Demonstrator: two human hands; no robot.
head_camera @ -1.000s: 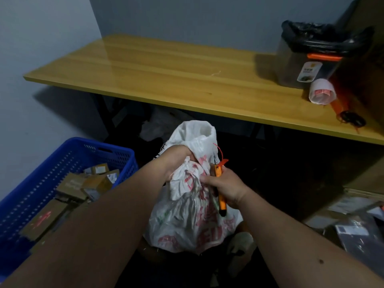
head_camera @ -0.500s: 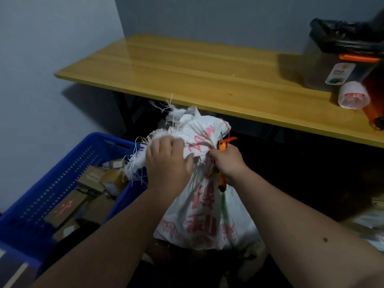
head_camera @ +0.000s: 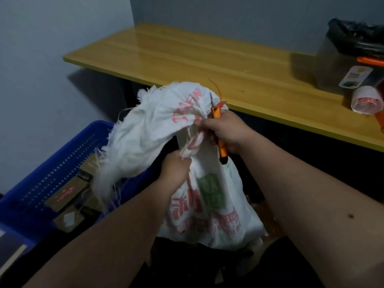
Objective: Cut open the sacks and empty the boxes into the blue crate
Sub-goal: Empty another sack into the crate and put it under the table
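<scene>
head view: woven sack [head_camera: 207, 196] upright just right of blue crate [head_camera: 49, 163], frayed mouth already cut open; left hand [head_camera: 176, 169] grips the mouth edge, right hand [head_camera: 226, 132] pinches fabric plus orange utility knife [head_camera: 220, 138]; next: tip boxes into crate.

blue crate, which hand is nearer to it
Left. The left hand grips the sack right beside the blue crate; the right hand, holding the cutter, is farther off.

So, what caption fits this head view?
Both hands pull open a white sack beside the blue crate, right hand holding an orange cutter.
</scene>
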